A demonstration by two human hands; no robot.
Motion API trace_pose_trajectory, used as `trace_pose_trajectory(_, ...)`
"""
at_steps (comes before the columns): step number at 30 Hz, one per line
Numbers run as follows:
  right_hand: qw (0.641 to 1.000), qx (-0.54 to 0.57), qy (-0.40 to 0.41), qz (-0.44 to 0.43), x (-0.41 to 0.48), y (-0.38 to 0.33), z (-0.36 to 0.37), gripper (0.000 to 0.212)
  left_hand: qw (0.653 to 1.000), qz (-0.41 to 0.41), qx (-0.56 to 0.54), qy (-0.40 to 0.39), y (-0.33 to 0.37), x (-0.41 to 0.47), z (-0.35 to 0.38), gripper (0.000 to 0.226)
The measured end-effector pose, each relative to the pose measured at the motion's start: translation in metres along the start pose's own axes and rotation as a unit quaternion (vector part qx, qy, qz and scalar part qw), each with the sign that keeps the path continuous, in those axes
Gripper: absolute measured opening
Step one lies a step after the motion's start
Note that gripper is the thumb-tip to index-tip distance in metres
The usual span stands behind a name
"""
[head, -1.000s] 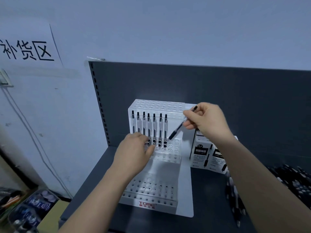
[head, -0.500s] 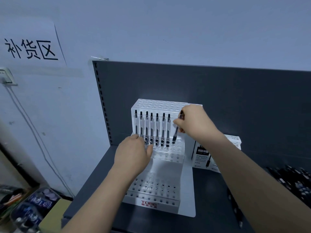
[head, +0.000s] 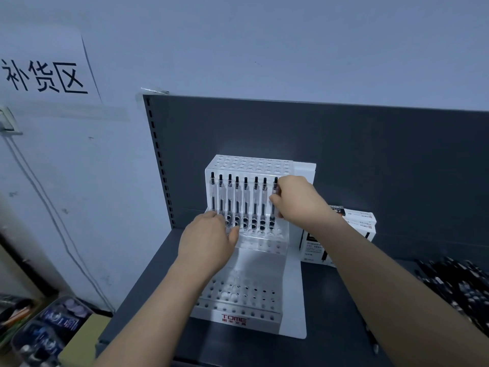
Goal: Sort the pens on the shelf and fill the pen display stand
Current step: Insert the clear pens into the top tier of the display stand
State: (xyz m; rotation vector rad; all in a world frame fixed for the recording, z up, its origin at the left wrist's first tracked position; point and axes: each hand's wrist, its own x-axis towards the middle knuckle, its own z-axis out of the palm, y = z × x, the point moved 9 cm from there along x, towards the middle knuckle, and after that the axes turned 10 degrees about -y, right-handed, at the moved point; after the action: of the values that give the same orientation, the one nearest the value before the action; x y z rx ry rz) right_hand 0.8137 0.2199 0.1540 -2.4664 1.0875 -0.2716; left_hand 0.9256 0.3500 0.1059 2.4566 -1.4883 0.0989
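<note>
My right hand (head: 293, 202) pinches a pen (head: 275, 186), upright at the right end of the stand (head: 297, 287)'s middle row. Left hand (head: 209, 242) rests released on that tier's left edge. Front tier's all free holes. Loose pens (head: 463, 287) crowd the shelf (head: 344, 327)'s right edge.

The pen pile (head: 460, 287) (blurred) runs off the right edge.

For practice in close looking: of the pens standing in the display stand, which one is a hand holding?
The rightmost pen, eighth from the left: the right hand pinches its barrel, while no hand grips the other seven pens.
</note>
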Motion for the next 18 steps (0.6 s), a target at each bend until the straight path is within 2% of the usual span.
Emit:
trace_pose_trajectory(6, 1.0, -0.008, 0.013, 0.006, 0.002, 0.004, 0.008, 0.018, 1.0, 0.001, -0.007, -0.004, -0.001, -0.001, 0.001, 0.038)
trace_pose_trajectory(12, 0.999, 0.029, 0.017, 0.026, -0.003, 0.011, 0.01, 0.023, 1.0, 0.004, -0.014, 0.0, -0.001, -0.002, 0.0, 0.038)
trace_pose_trajectory(14, 0.999, -0.005, 0.016, 0.032, -0.011, 0.012, 0.007, 0.023, 1.0, 0.006, -0.018, 0.002, 0.0, -0.002, -0.002, 0.037)
trace_pose_trajectory(18, 0.995, -0.08, 0.042, 0.031, -0.035, 0.022, -0.002, 0.037, 0.999, 0.024, -0.035, 0.018, 0.01, -0.007, -0.011, 0.035)
